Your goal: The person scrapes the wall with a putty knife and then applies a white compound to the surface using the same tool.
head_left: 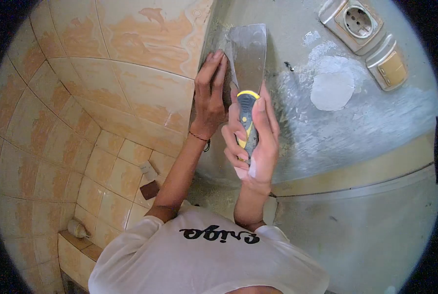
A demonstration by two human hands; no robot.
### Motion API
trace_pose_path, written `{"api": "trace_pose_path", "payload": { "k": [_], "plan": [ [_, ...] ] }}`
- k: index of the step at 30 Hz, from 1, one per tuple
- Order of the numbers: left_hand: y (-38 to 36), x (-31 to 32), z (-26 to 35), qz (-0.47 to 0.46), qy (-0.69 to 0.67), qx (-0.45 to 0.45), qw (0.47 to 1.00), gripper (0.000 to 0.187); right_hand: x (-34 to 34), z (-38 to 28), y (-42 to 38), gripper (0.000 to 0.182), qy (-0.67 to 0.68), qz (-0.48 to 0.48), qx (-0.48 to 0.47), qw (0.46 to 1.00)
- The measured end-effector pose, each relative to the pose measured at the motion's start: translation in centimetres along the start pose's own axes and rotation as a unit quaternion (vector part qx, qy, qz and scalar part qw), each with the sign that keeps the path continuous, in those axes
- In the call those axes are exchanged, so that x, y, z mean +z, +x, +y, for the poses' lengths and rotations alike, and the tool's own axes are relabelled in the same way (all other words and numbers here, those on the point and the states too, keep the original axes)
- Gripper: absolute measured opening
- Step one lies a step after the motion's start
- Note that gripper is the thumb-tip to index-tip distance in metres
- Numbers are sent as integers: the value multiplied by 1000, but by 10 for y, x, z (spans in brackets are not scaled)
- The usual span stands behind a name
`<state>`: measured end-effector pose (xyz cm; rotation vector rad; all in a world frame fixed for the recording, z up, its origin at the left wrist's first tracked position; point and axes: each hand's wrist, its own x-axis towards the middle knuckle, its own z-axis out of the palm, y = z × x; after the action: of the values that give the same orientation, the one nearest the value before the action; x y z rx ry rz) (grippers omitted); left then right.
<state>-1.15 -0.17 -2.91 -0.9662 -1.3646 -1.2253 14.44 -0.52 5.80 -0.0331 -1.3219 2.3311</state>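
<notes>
The right hand (253,139) is closed around the yellow-and-grey handle of a putty knife (248,63), fingers wrapped over the grip. The knife's wide metal blade reaches beyond the fingertips and lies against the grey plastered wall (375,122). Just beside it, the left hand (210,95) is open and holds nothing; its fingers are stretched flat against the wall at the corner where the plaster meets the tiled wall (130,88), touching the blade's edge or nearly so. A dark cord bracelet (201,139) circles the left wrist. Beyond the right hand, a round pale filler patch (331,90) sits on the plaster, and farther out a socket (358,22) and a switch (388,71) are mounted. Nearer the person, a white T-shirt (204,259) fills the view.
</notes>
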Motion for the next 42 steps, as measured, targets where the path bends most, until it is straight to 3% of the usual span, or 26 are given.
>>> {"api": "trace_pose_path", "payload": {
  "k": [5, 7, 32, 42],
  "plan": [
    [1, -1, 7, 2, -8, -19, 1000, 55, 3, -2, -2, 49, -2, 17, 1, 1000],
    [-2, -3, 10, -13, 7, -48, 999, 53, 6, 1, 5, 50, -9, -18, -19, 1000],
    [3, -3, 5, 3, -26, -11, 1000, 52, 6, 10, -8, 55, -51, 31, -44, 997],
    [3, -7, 5, -21, -10, -17, 1000, 56, 3, 11, -3, 55, -55, -4, -56, 997]
  ]
}}
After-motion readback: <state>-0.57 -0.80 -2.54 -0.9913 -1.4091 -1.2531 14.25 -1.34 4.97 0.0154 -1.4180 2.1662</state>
